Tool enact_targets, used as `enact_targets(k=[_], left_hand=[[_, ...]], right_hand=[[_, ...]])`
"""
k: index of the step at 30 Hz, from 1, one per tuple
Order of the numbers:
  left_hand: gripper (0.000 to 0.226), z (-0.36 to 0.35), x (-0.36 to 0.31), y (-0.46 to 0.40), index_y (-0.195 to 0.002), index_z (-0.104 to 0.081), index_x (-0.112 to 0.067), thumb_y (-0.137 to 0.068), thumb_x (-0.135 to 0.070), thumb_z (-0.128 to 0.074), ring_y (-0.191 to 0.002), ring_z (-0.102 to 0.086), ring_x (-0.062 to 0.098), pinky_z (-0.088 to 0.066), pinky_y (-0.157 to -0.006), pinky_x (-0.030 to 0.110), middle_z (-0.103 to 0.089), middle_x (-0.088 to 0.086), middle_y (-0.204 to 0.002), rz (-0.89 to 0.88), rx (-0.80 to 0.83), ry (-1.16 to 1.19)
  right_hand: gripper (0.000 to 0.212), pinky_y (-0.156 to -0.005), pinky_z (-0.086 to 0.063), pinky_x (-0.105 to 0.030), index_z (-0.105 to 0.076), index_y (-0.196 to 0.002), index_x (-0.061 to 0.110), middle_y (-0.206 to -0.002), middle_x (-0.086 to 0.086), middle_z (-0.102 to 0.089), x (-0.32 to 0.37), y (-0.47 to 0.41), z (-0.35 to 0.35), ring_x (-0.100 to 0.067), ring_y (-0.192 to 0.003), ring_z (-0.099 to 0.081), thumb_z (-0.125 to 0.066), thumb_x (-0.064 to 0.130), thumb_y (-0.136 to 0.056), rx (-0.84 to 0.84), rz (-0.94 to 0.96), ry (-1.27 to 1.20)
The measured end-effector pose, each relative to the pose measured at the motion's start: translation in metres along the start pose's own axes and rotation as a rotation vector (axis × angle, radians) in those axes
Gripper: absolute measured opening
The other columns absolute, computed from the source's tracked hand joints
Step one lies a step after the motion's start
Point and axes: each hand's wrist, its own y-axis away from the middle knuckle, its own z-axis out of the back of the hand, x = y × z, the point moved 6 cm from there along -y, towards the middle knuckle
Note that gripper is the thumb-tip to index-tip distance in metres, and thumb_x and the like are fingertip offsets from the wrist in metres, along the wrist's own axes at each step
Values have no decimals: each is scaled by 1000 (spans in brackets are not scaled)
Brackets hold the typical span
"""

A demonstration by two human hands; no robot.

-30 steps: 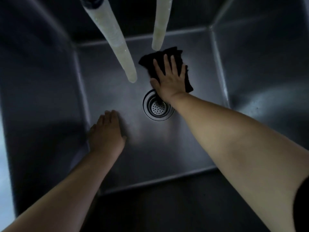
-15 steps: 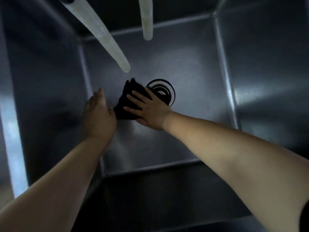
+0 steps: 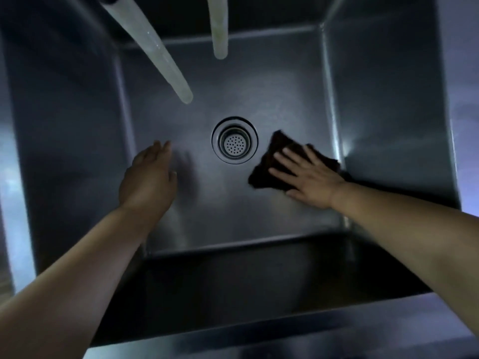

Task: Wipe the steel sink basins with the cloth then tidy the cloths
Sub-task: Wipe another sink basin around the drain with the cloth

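One dark, crumpled cloth (image 3: 269, 167) under flat right hand (image 3: 308, 177); left hand (image 3: 149, 177) open, empty.

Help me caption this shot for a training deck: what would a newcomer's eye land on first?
The right hand pressing a dark cloth flat on the steel basin's floor, right of the round drain strainer. Then two pale hoses hanging in from the top, and the left hand spread open left of the drain.

Your steel basin (image 3: 272, 218) carried a dark cloth (image 3: 269, 161) flat on its floor, right of the drain (image 3: 234, 140).
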Motion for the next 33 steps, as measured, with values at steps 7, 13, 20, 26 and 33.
enact_targets(k=[7,13,20,26,33], left_hand=[[58,29,27,8,-148,-29,-12,-93,-19,-48,-141,-23,27,-21,-115,36,-26,10,-155,48,-61,-23],[58,33,37,7,-148,-26,-12,-95,-23,-46,-142,-22,26,-21,-114,35,-24,8,-156,100,-74,6],[55,24,37,-1,-144,-31,-9,-92,-22,-47,-136,-31,31,-31,-109,41,-31,12,-151,82,-47,-1],[59,9,16,0,-148,-24,-13,-94,-22,-46,-140,-25,27,-27,-112,39,-23,6,-156,62,8,24],[59,-27,-50,9,-149,-21,-16,-95,-19,-43,-136,-33,29,-36,-107,42,-19,5,-157,-102,224,-47]], right_hand=[[68,-110,-4,-58,-26,-147,26,-153,-15,-26,52,-18,4,-32,-144,-11,-25,57,-86,6,44,26],[56,-112,2,-63,-33,-145,32,-155,-9,-25,175,-96,34,-32,-144,-17,-28,50,-92,-102,320,-7],[53,-110,16,-56,-16,-149,37,-160,-3,0,251,-124,47,-27,-146,9,-28,48,-99,13,502,22],[52,-109,24,-44,-15,-149,38,-160,2,4,200,-61,19,-21,-145,15,-33,36,-101,170,666,-6],[61,-118,2,-48,-17,-148,41,-159,6,8,66,24,11,-17,-144,14,-43,20,-97,377,386,-12]])
